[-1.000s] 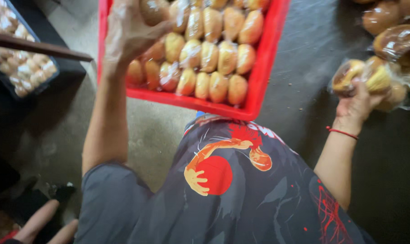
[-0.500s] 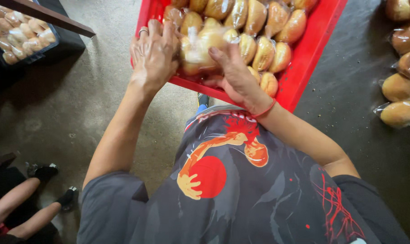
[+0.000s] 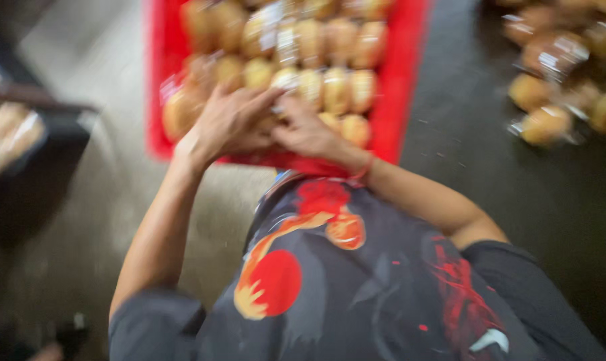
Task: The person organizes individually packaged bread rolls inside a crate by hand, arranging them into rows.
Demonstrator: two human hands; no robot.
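Head camera view, strongly blurred by motion: a person bends over a red plastic crate (image 3: pixel 403 87) resting on the floor and works at its near edge with both hands.

1. Left hand (image 3: pixel 226 124): laid palm down on the near row of the crate, fingers spread and curled over a wrapped bun (image 3: pixel 182 110) at the near left corner. Whether the fingers have closed on the wrapper or only press it cannot be told through the blur.
2. Right hand (image 3: pixel 306 130): just beside the left hand, touching it at the fingertips, and resting on the near row of buns. A red cord bracelet (image 3: pixel 361 170) circles the wrist. The grasp here is equally unclear.
3. Crate contents: rows of wrapped buns (image 3: pixel 329 87) fill the far and middle parts of the crate, packed side by side. The near row reaches from the left corner to right of centre; what lies under the hands is hidden.
4. Remaining stock: a loose heap of bagged buns (image 3: pixel 557 73) lies on the dark floor (image 3: pixel 517 200), right of the crate and well apart from it.

Judgement: filling appears well advanced, the crate being mostly occupied, while the heap at right indicates more buns outside it.

At far left, a dark tray of buns (image 3: pixel 9 130) is only partly visible.
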